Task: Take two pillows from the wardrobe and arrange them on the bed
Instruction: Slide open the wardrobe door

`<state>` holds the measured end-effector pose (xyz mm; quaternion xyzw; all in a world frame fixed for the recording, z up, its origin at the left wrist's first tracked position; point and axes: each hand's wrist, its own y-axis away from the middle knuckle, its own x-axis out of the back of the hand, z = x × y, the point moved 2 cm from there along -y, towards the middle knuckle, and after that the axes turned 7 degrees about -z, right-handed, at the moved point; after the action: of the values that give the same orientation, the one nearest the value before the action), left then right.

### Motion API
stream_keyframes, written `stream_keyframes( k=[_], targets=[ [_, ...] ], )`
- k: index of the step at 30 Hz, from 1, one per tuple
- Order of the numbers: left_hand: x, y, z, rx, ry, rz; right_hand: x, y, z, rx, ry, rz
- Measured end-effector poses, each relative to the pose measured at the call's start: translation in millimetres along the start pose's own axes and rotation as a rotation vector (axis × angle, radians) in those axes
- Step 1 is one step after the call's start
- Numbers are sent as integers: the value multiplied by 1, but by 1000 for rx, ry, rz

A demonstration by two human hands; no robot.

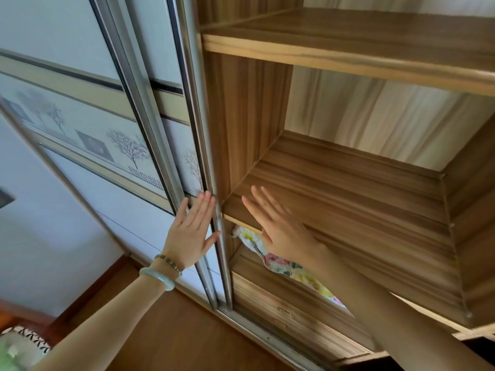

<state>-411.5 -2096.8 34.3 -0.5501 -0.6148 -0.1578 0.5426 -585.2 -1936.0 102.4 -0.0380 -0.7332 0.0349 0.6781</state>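
- Our left hand (191, 232) lies flat and open, fingers together, against the metal edge of the sliding door (112, 124), gripping nothing; the thumb touches the frame's inner strip.
- A pale green bangle (158, 279) and a beaded bracelet (169, 263) circle that wrist, and the bare forearm runs down to the lower-left corner.
- Our right hand (278, 224) is open too, fingers spread and pointing up-left, held in front of the lip of a wooden shelf (348, 199) inside the wardrobe (375, 49); we cannot tell whether the palm touches the wood.
- The right forearm crosses the lower compartment and leaves the picture at the bottom-right.
- A floral pillow (278, 263) lies in the compartment below that shelf, just under our right hand; only a strip of its pink, yellow and white cover shows, the rest hidden by the shelf and our arm.
- We cannot make out a second pillow.
- Below the pillow, a drawer front (281, 303) carries small handles, blurred.
- The door's tree print is soft with blur, and a patterned fabric (29, 341) in the lower-left corner is cut off.
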Motion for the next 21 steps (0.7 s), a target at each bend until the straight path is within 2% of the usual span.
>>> stream_keyframes(
  k=[10,15,21],
  targets=[
    [-14,3,-28,64,-25,-32,-20,1,7,-52,-21,-35],
    [-22,2,-33,98,-51,-129,-26,13,12,-99,0,-58],
    [-23,1,-24,143,-14,-173,-28,43,11,-179,3,-3]
  ],
)
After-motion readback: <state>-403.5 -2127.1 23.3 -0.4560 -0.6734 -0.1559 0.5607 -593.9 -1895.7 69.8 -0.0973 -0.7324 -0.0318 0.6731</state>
